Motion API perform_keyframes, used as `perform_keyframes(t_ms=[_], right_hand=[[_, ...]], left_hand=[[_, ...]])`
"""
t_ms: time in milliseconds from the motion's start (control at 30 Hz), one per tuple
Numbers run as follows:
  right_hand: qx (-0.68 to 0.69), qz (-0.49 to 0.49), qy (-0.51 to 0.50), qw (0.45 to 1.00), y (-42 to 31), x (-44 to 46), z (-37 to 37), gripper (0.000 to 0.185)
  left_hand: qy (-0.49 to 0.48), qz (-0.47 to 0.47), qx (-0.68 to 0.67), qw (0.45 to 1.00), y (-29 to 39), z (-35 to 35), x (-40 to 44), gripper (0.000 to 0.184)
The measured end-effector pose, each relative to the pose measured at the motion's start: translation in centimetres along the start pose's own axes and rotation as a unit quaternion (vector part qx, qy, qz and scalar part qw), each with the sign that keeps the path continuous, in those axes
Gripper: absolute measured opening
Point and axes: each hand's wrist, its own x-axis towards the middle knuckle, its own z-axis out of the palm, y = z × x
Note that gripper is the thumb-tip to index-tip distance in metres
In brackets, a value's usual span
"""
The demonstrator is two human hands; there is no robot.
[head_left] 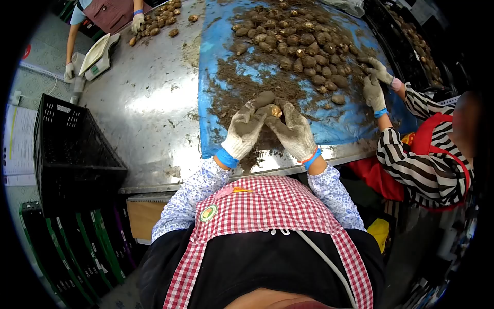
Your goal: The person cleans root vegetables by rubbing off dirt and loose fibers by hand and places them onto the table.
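Observation:
Both my hands wear soiled white work gloves and meet over the near edge of the blue sheet (pixel 207 92). Between them is a small brown taro root (pixel 276 110) with a pale end showing. My left hand (pixel 244 126) is closed, and a dark rounded lump (pixel 265 98), seemingly another taro, sits at its fingertips. Closed on the pale-ended taro from the other side is my right hand (pixel 294 129). Its underside is hidden by the gloves. Beyond my hands lies a large heap of taro roots (pixel 309 49) amid loose soil and root fibres (pixel 242 77).
A co-worker's gloved hands (pixel 374 85) work at the heap's right side. Another person's glove (pixel 137 23) rests by a smaller taro pile (pixel 162 18), near a weighing scale (pixel 98 56). A black crate (pixel 77 154) stands left of the metal table (pixel 149 113). More crates (pixel 406 41) line the right.

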Motion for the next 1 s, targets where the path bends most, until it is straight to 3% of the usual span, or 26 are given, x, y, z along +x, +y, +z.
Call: perform_keyframes(t_ms=[100, 200, 267, 300, 367, 433, 500, 567, 600, 633, 667, 700, 733, 767, 800, 867, 900, 933, 967, 1000], right_hand=[[0.154, 0.196, 0.017, 0.968, -1.3, 0.6, -0.1, 0.032], [0.221, 0.199, 0.034, 0.954, -2.5, 1.2, -0.3, 0.035], [0.156, 0.125, 0.039, 0.979, -2.1, 0.6, 0.4, 0.039], [0.123, 0.087, 0.042, 0.988, -1.8, 0.4, 0.6, 0.04], [0.18, 0.177, 0.033, 0.967, -2.0, 0.5, 0.3, 0.041], [0.234, 0.265, 0.027, 0.935, -2.1, 0.5, 0.0, 0.042], [0.256, 0.277, 0.035, 0.925, -1.8, 0.2, -0.2, 0.04], [0.235, 0.282, 0.046, 0.929, -1.4, -0.1, 0.1, 0.037], [0.202, 0.256, 0.047, 0.944, -1.3, -0.2, 0.2, 0.034], [0.17, 0.227, 0.05, 0.958, -1.2, -0.2, 0.4, 0.032], [0.138, 0.196, 0.053, 0.969, -1.2, -0.1, 0.5, 0.029], [0.144, 0.254, 0.011, 0.956, -1.2, 0.0, 0.5, 0.027], [0.149, 0.311, -0.03, 0.938, -1.1, 0.0, 0.4, 0.025], [0.152, 0.367, -0.07, 0.915, -1.0, 0.1, 0.3, 0.023], [0.174, 0.347, 0.023, 0.921, -0.5, 0.6, 0.6, 0.024], [0.283, 0.431, -0.023, 0.857, 0.1, 1.0, 0.2, 0.024], [0.227, 0.389, -0.046, 0.892, 0.8, 0.6, 0.4, 0.024], [0.168, 0.345, -0.064, 0.921, 1.5, 0.3, 0.6, 0.024], [-0.008, 0.203, -0.078, 0.976, 2.7, -0.8, 1.5, 0.025], [-0.185, 0.05, -0.089, 0.977, 3.7, -1.8, 2.2, 0.026]], left_hand=[[0.057, -0.041, -0.133, 0.989, 0.7, 0.3, 0.4, 0.04], [0.02, 0.008, 0.092, 0.995, 4.2, 2.2, 0.1, 0.044], [-0.007, 0.045, 0.238, 0.97, 5.9, 3.3, 0.2, 0.047], [-0.018, 0.108, 0.292, 0.95, 5.7, 3.4, 0.2, 0.039], [-0.016, 0.235, 0.394, 0.888, 5.8, 3.9, 0.2, 0.035], [-0.056, 0.175, 0.348, 0.919, 7.0, 4.5, -0.9, 0.041], [-0.017, 0.006, 0.259, 0.966, 7.2, 4.8, -0.5, 0.045], [0.102, -0.265, 0.11, 0.952, 7.0, 5.4, 1.0, 0.046], [-0.025, -0.183, 0.048, 0.982, 7.3, 5.3, -0.8, 0.042], [-0.031, -0.033, 0.233, 0.971, 5.4, 3.4, -0.9, 0.042], [-0.036, 0.12, 0.406, 0.905, 1.8, 0.5, -0.5, 0.041], [-0.037, 0.053, 0.22, 0.973, 2.0, 1.0, -0.5, 0.041], [-0.013, -0.008, -0.038, 0.999, 2.2, 1.5, -0.4, 0.04], [0.035, -0.052, -0.241, 0.969, 3.2, 2.7, -0.3, 0.04], [0.014, 0.046, 0.041, 0.998, 4.4, 4.0, -0.5, 0.037], [-0.001, 0.054, -0.012, 0.998, 3.7, 4.0, -0.6, 0.038], [-0.008, 0.057, -0.039, 0.998, 3.4, 4.0, -0.7, 0.039], [-0.051, 0.009, -0.243, 0.969, 1.7, 2.4, -0.2, 0.04], [-0.057, -0.017, -0.288, 0.956, 1.7, 2.1, -0.2, 0.04], [-0.06, -0.044, -0.333, 0.94, 1.7, 1.7, -0.1, 0.04]])
